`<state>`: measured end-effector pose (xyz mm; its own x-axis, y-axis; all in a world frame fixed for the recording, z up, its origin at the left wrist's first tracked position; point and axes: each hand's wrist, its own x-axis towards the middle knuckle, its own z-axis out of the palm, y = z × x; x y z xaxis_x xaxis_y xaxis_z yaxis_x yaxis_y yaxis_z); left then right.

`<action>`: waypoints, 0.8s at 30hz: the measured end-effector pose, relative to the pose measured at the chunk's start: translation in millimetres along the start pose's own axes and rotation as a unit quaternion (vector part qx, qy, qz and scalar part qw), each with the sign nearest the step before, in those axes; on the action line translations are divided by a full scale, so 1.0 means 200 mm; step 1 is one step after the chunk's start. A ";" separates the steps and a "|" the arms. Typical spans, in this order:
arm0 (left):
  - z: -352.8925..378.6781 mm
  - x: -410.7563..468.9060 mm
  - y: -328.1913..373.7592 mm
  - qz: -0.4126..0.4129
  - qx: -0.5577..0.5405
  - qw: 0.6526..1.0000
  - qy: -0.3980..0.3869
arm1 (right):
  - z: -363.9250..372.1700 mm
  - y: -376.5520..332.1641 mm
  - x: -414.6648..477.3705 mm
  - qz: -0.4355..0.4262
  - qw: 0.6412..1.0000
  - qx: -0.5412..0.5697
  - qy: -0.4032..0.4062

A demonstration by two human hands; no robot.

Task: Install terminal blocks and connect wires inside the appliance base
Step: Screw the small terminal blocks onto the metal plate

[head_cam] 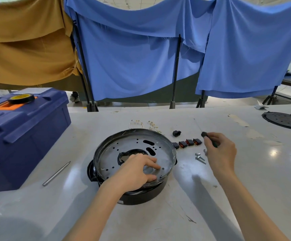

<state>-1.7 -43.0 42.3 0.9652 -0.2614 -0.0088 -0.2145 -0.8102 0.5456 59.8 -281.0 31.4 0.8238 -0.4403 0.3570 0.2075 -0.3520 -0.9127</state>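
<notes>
The round black appliance base (141,193) sits upside down at the table's middle, its grey perforated metal plate (123,146) facing up. My left hand (137,171) rests on the plate's near side, fingers spread toward the right rim. My right hand (219,150) hovers to the right of the base and grips a screwdriver (204,134) with a black and green handle. Several black and red terminal blocks (187,143) lie in a row between the base and my right hand. Thin wires with ring ends (146,125) lie behind the base.
A blue toolbox (22,136) with a tape roll (21,98) on top stands at the left. A metal rod (56,173) lies beside it. Loose screws (200,157) and a small black part (176,133) lie right of the base. A black round cover (285,120) sits far right.
</notes>
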 end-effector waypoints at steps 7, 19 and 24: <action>0.01 0.00 -0.01 -0.002 -0.028 1.000 0.005 | -0.01 -0.19 0.00 0.105 0.948 0.230 -0.193; 0.02 -0.02 0.02 -0.009 -0.052 0.998 0.022 | 0.08 -0.23 -0.01 0.098 0.941 0.275 -0.172; 0.03 -0.04 0.05 -0.025 -0.027 0.999 0.030 | 0.09 -0.26 -0.05 0.070 0.929 0.291 -0.218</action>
<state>-13.2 -52.6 42.7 0.9821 -0.1879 0.0118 -0.1585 -0.7916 0.5901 50.1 -243.7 71.3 0.9732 -0.0264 0.2286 0.2280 0.2461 -0.9420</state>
